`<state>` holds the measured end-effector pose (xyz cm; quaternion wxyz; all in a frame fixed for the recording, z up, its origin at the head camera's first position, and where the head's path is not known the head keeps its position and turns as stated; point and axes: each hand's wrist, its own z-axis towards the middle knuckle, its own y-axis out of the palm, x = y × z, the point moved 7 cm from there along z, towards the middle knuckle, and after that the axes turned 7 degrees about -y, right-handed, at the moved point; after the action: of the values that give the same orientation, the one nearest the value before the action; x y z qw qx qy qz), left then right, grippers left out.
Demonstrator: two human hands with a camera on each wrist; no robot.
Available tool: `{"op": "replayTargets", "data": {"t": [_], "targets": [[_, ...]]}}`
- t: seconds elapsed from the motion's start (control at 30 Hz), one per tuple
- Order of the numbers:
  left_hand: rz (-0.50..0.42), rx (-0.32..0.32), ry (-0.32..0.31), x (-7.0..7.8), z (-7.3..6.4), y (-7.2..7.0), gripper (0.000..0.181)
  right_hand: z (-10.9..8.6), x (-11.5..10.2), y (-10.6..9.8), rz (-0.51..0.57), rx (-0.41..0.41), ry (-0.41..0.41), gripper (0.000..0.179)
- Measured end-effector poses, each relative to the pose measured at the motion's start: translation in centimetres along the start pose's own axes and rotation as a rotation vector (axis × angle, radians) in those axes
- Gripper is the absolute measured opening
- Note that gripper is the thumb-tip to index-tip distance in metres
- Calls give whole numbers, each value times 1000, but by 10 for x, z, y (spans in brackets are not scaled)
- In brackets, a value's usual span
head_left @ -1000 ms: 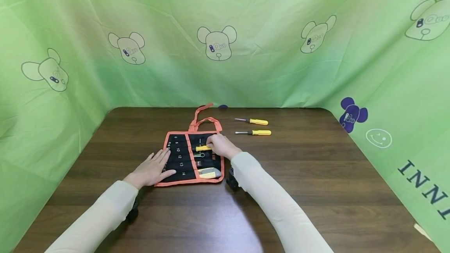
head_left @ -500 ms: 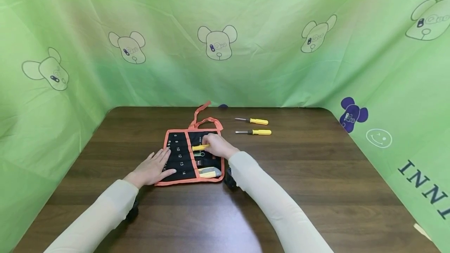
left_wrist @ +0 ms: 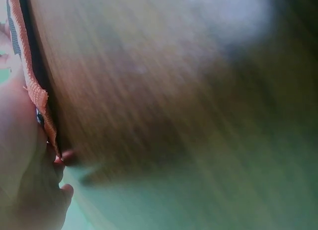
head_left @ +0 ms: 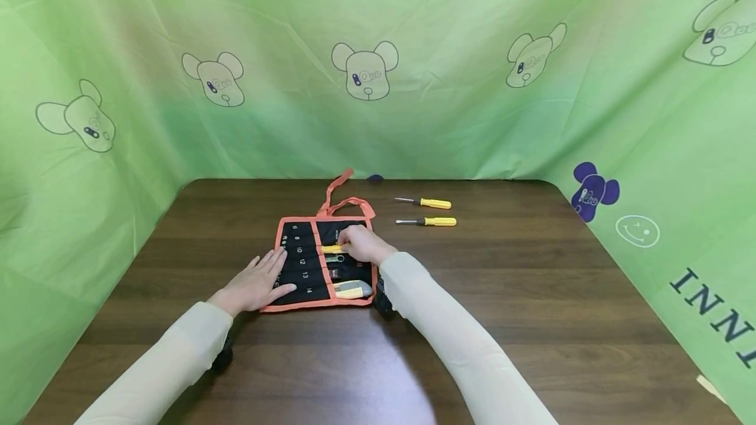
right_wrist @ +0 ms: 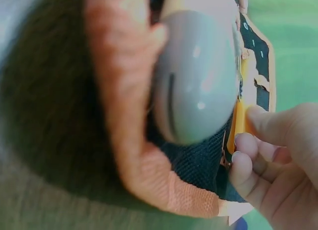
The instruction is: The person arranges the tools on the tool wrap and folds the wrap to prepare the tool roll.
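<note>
A black tool roll (head_left: 298,274) with orange edging lies spread on the wooden table, its pockets numbered. My left hand (head_left: 254,284) rests flat on its left side, fingers spread. With thumb and fingers, my right hand (head_left: 364,244) pinches the yellow handle of a screwdriver (head_left: 331,250) in the right column of the roll. The shaft is hidden beyond the orange band. In the right wrist view the handle (right_wrist: 239,124) lies between thumb and fingertips. Below it in the roll are a small green wrench (head_left: 335,259) and a yellow-and-grey utility knife (head_left: 352,290).
Two more yellow-handled screwdrivers, a far one (head_left: 435,203) and a nearer one (head_left: 440,222), lie on the table right of the roll. Orange tie straps (head_left: 354,201) trail off its far edge. A green printed curtain (head_left: 378,136) hangs around the table.
My right hand has shifted left with the screwdriver, whose yellow handle now reaches the orange band where a dark part showed before. My left hand stays in place.
</note>
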<state>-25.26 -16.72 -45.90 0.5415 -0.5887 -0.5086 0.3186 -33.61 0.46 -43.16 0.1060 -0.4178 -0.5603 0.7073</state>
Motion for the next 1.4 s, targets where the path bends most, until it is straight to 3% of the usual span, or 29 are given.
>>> {"op": "replayTargets", "data": {"t": [0.37,0.6,1.0,1.4], "targets": [[5,-9,-9,-3,2,2,81,1,5,0,22,11,49,13],[9,-12,-5,-1,0,2,81,-1,3,-6,74,-31,71,15],[2,36,31,0,-2,-1,78,-3,-6,-73,128,101,9,26],[14,25,21,0,0,1,80,-24,15,-132,145,271,-3,28]]}}
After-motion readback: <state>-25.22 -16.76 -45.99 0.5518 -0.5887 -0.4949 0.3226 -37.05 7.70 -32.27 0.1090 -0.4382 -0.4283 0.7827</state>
